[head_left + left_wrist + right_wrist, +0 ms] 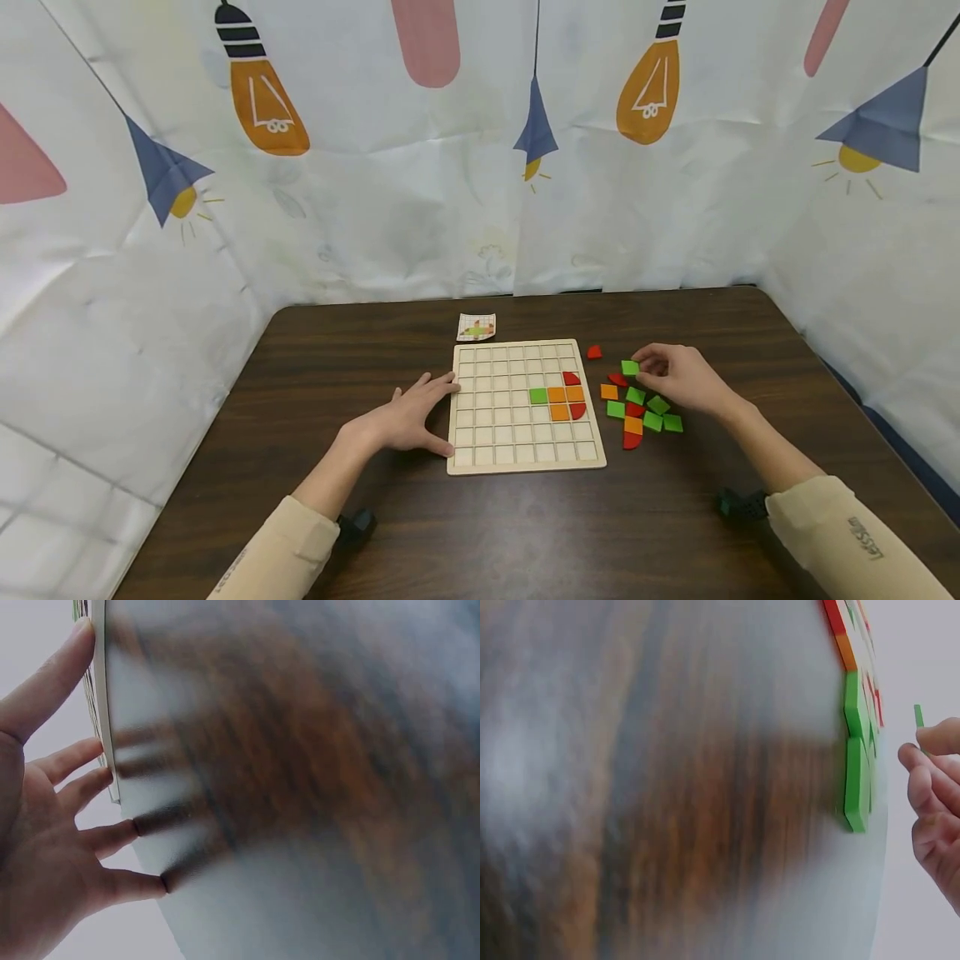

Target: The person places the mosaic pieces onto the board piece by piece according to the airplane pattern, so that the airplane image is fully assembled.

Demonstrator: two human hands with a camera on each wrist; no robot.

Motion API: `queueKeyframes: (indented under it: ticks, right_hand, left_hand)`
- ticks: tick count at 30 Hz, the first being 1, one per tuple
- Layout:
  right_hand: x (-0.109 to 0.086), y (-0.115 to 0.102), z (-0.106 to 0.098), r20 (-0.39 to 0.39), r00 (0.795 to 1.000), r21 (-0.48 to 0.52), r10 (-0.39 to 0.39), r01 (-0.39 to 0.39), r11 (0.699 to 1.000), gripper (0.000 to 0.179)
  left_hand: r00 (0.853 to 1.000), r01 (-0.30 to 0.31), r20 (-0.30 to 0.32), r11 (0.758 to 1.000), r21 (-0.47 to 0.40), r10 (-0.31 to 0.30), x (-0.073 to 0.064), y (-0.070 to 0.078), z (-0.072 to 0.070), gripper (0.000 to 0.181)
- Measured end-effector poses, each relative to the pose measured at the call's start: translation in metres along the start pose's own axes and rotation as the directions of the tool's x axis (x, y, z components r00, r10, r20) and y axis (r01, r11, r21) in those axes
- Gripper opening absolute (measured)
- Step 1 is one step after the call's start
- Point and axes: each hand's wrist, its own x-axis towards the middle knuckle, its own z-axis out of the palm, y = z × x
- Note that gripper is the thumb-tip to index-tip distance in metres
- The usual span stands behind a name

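Note:
A pale wooden grid board (491, 435) lies on the dark table. On its right side sit one green square tile (538, 397), several orange squares (559, 412) and two red quarter-round tiles (577, 411). My left hand (408, 414) spreads its fingers at the board's left edge; in the left wrist view the thumb and two fingers touch the rim (106, 697). Above the loose tiles, my right hand (684, 377) pinches a green square tile (629, 367) between thumb and fingers. The right wrist view shows this tile (919, 716) edge-on, lifted off the table.
Loose green (653, 422), orange (609, 392) and red (632, 440) tiles lie in a cluster right of the board. A small pattern card (476, 327) rests behind the board. Patterned white cloth (420, 208) hangs beyond the table's far edge.

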Motion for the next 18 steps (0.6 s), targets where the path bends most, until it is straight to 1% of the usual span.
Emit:
queueKeyframes:
  ticks: [7,11,18]
  right_hand:
    - [0.005,-0.011,0.011,0.035,0.999,0.043,-0.016,0.014,0.999,0.024]
    - [0.007,-0.018,0.017,0.043,0.998,0.059,-0.035,0.032,0.998,0.023]
    - [0.013,-0.030,0.027,0.058,0.996,0.057,-0.068,0.065,0.996,0.021]
  left_hand:
    - [1.000,-0.002,-0.003,1.000,0.005,0.002,-0.001,-0.001,0.000,0.096]
    - [1.000,0.001,-0.007,1.000,0.009,-0.001,0.000,-0.001,0.000,0.096]
    - [1.000,0.007,-0.004,1.000,0.015,-0.007,0.001,0.000,0.000,0.097]
